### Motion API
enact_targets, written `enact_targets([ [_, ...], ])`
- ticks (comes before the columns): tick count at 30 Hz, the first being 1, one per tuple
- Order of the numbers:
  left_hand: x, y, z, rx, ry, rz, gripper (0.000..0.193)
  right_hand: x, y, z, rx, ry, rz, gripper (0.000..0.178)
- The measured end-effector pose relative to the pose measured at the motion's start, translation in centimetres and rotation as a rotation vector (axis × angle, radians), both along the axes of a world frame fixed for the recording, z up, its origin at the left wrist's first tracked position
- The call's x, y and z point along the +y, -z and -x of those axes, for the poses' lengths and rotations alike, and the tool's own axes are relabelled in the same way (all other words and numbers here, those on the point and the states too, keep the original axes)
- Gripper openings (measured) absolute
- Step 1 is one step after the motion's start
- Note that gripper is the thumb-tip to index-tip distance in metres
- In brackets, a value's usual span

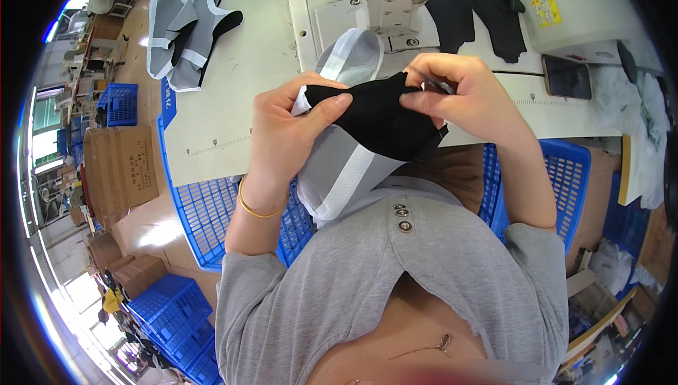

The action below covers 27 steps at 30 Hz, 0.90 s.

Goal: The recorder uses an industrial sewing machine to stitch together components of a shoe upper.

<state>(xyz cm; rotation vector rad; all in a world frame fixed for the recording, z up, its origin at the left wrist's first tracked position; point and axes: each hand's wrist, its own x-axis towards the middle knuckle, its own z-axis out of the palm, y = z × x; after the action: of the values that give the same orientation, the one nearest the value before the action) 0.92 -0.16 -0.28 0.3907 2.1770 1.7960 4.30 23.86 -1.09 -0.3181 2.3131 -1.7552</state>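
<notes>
Both my hands hold up a bra-like garment of black point(385, 116) and grey cloth with white edging, just in front of the sewing machine point(395, 3). My left hand point(300, 113) pinches the left end of the black cloth between thumb and fingers, by a small white edge. The cloth's upper right edge is pinched in my right hand point(459, 92). A small dark metal tool point(436, 86), perhaps thread snips, shows within the right hand's curled fingers. The grey part point(346, 162) hangs below toward my lap, and another grey piece lies toward the machine.
More grey garments point(187, 25) lie at the table's far left. Black cloth pieces point(487, 21) rest right of the machine, with a phone point(567, 76) nearer me. Blue baskets point(205, 219) stand under the table's front edge. A cardboard box point(120, 173) is on the floor at left.
</notes>
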Motion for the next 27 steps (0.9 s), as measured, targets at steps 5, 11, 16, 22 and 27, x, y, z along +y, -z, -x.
enact_targets([
  [5,0.0,0.0,0.1,0.011,-0.002,-0.017,0.009,-0.7,0.8,-0.7,-0.051,0.241,0.192,0.015],
  [11,-0.2,0.2,0.1,0.057,-0.012,-0.012,0.009,-1.1,0.7,-0.8,-0.012,0.274,0.2,0.016],
  [16,0.0,0.1,-0.2,0.076,-0.047,0.005,0.009,-1.5,0.8,-0.6,-0.011,0.32,0.198,0.016],
  [22,0.1,0.1,-0.3,0.139,-0.063,0.012,0.009,-1.9,1.0,-0.4,-0.021,0.352,0.245,0.017],
  [27,0.1,0.2,-0.2,0.155,-0.055,-0.021,0.009,-1.9,0.9,-0.3,-0.003,0.366,0.216,0.015],
])
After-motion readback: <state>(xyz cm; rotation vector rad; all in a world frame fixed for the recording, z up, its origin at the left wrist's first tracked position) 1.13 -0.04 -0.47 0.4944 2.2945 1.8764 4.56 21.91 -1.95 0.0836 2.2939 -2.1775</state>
